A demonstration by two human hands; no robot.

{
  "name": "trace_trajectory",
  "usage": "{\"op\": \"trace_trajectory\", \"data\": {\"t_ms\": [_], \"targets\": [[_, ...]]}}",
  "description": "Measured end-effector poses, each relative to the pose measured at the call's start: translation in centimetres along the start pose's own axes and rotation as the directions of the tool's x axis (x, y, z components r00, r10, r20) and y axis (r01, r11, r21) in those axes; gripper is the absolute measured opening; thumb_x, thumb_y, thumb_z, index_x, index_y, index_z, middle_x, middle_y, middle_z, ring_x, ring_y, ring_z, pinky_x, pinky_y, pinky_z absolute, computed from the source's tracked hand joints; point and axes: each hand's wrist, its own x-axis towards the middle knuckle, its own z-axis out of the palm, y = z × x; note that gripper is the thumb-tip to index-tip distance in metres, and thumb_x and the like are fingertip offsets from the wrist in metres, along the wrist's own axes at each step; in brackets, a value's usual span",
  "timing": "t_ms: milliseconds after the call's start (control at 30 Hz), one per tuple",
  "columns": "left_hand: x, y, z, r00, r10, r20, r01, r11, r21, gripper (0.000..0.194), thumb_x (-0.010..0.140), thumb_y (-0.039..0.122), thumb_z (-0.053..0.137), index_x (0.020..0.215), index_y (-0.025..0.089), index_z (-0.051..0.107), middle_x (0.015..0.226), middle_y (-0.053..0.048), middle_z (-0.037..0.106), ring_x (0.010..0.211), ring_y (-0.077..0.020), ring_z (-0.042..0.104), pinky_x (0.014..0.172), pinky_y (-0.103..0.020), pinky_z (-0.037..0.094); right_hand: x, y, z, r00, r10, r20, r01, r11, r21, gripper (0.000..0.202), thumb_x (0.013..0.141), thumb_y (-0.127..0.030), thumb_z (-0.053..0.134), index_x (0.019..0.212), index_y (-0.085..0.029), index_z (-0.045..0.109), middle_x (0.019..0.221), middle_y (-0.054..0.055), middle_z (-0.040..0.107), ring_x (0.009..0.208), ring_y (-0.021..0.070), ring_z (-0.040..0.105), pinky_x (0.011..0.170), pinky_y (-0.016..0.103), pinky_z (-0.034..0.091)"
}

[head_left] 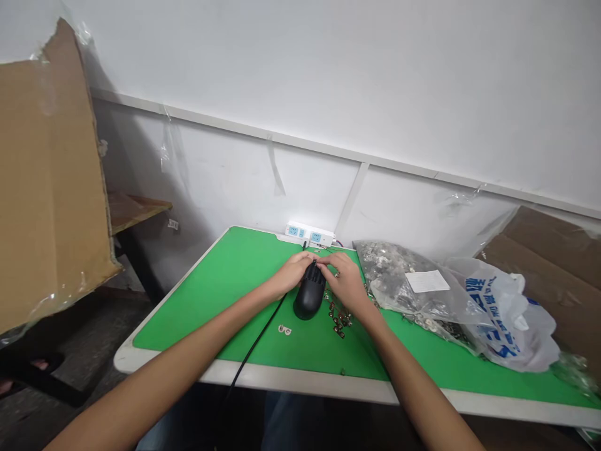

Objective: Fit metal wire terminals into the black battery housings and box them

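A black rounded device (308, 299) with a smooth domed near end and a ribbed far part lies on the green tabletop, pointing away from me. My left hand (295, 274) is closed around the left side of its ribbed end. From the right, my right hand (345, 275) pinches with thumb and fingertips at the far tip of the device. Whatever small thing sits between those fingertips is too small to make out. Several small metal pieces (339, 318) lie loose just below my right hand. Left of the device lies a small flat white-and-metal part (284, 330).
A black cable (257, 341) runs over the table's near edge. A white power strip (310, 234) stands against the wall. To the right are a clear bag of small parts (394, 275), a white plastic bag (511, 319) and cardboard (544, 250). More cardboard (47, 175) hangs at left.
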Motion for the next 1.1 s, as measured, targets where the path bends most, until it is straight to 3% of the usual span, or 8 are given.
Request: {"op": "trace_trajectory", "data": {"t_ms": [200, 333, 433, 833, 1100], "targets": [[0.33, -0.46, 0.08, 0.982, 0.191, -0.001, -0.191, 0.98, 0.047, 0.029, 0.086, 0.047, 0.067, 0.088, 0.019, 0.07, 0.085, -0.002, 0.067, 0.082, -0.0198, 0.058, 0.075, -0.028, 0.044, 0.17, -0.14, 0.02, 0.997, 0.078, -0.012, -0.077, 0.991, 0.106, 0.016, 0.099, -0.032, 0.064, 0.097, -0.026, 0.079, 0.097, 0.007, 0.078, 0.095, 0.0255, 0.07, 0.09, 0.043, 0.056], [0.61, -0.67, -0.14, 0.975, 0.221, -0.025, -0.219, 0.974, 0.062, 0.032, 0.086, 0.05, 0.066, 0.091, 0.018, 0.07, 0.086, -0.003, 0.068, 0.083, -0.0207, 0.06, 0.078, -0.03, 0.046, 0.4, -0.21, -0.35, 0.977, 0.214, -0.001, -0.207, 0.944, 0.257, 0.019, 0.096, -0.039, 0.065, 0.1, -0.025, 0.078, 0.104, 0.007, 0.077, 0.099, 0.0249, 0.07, 0.081, 0.038, 0.057], [0.78, -0.69, -0.37, 0.972, 0.23, -0.048, -0.227, 0.972, 0.056, 0.034, 0.087, 0.052, 0.066, 0.094, 0.019, 0.07, 0.086, -0.004, 0.07, 0.083, -0.0221, 0.062, 0.077, -0.031, 0.047, 0.51, -0.15, -0.65, 0.966, 0.258, -0.023, -0.242, 0.932, 0.271, 0.019, 0.093, -0.04, 0.067, 0.097, -0.025, 0.076, 0.106, 0.008, 0.076, 0.102, 0.0257, 0.069, 0.081, 0.038, 0.057], [0.69, -0.69, -0.11, 0.956, 0.286, -0.071, -0.261, 0.933, 0.246, 0.027, 0.092, 0.043, 0.058, 0.091, 0.02, 0.072, 0.093, -0.006, 0.075, 0.094, -0.0265, 0.066, 0.091, -0.036, 0.049, 0.28, -0.26, -0.08, 0.988, 0.14, -0.061, -0.131, 0.983, 0.131, 0.011, 0.093, -0.031, 0.063, 0.088, -0.024, 0.069, 0.096, 0.007, 0.075, 0.096, 0.0254, 0.067, 0.089, 0.042, 0.056], [0.17, -0.51, 0.25, 0.953, 0.287, -0.093, -0.255, 0.931, 0.262, 0.026, 0.092, 0.044, 0.059, 0.09, 0.021, 0.071, 0.088, -0.004, 0.074, 0.087, -0.0244, 0.065, 0.08, -0.032, 0.048, 0.22, -0.3, -0.36, 0.994, 0.105, -0.038, -0.102, 0.992, 0.076, 0.012, 0.092, -0.029, 0.065, 0.081, -0.024, 0.069, 0.094, 0.007, 0.075, 0.093, 0.0252, 0.069, 0.089, 0.042, 0.056]]}}
